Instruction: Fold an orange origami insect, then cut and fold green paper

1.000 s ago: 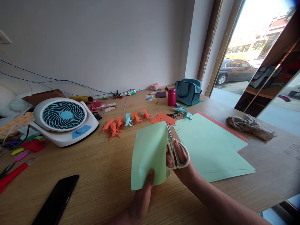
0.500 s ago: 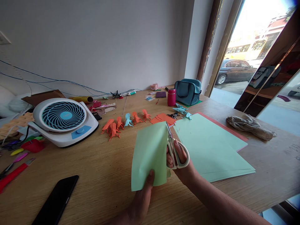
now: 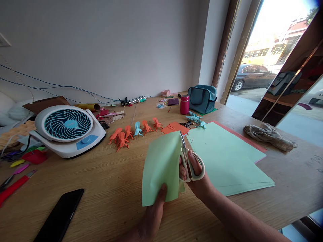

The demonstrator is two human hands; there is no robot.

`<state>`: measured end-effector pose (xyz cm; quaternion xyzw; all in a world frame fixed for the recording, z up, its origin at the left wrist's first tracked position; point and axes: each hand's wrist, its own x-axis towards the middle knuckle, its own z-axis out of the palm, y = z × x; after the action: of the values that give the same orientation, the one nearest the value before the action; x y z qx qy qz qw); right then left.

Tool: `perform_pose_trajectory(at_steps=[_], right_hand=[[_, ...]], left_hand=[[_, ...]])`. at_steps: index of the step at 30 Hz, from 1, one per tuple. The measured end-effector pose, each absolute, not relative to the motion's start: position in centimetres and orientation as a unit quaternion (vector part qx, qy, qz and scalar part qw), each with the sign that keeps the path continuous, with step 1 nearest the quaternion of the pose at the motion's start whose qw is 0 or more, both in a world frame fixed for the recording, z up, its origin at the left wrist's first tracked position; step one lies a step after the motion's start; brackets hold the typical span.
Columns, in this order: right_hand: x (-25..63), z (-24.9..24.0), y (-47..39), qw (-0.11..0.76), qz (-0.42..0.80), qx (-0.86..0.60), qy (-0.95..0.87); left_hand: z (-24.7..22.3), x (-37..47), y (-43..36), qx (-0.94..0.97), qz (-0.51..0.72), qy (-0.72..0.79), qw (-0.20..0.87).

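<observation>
A light green sheet of paper (image 3: 161, 164) is held up above the table by my left hand (image 3: 155, 208), its thumb pressed on the front near the lower edge and the other fingers hidden behind. My right hand (image 3: 199, 178) is closed round the pale handles of a pair of scissors (image 3: 192, 166). The blades point upward along the paper's right edge, near its top right corner; whether paper lies between them I cannot tell. A narrow bit of green paper shows below the right hand, behind the sheet.
Large green sheets (image 3: 232, 161) lie at right beside a crumpled cloth (image 3: 270, 136). Folded orange and blue paper figures (image 3: 127, 132) stand beyond my hands. A white fan (image 3: 70, 131) and a black phone (image 3: 60, 215) are at left. A pink flask (image 3: 184, 105) and blue bag (image 3: 203, 99) stand behind.
The green sheet and both hands have shifted very slightly to the right. The bit of paper behind the sheet shows a little more. The grips look the same.
</observation>
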<state>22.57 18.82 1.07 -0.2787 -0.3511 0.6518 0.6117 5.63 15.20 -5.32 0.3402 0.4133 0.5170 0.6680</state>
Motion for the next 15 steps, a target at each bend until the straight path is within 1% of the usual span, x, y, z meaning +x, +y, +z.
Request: perform_pose_trajectory(at_steps=[10,15], right_hand=[[22.54,1.11,18.82,0.612,0.653,-0.282,-0.346],[22.49,1.34,18.80,0.610,0.653,-0.290,-0.343]], left_hand=[[-5.62,5.66,15.21,0.340,0.523,0.428,0.654],[-5.55,5.70,15.18,0.340,0.511,0.428,0.664]])
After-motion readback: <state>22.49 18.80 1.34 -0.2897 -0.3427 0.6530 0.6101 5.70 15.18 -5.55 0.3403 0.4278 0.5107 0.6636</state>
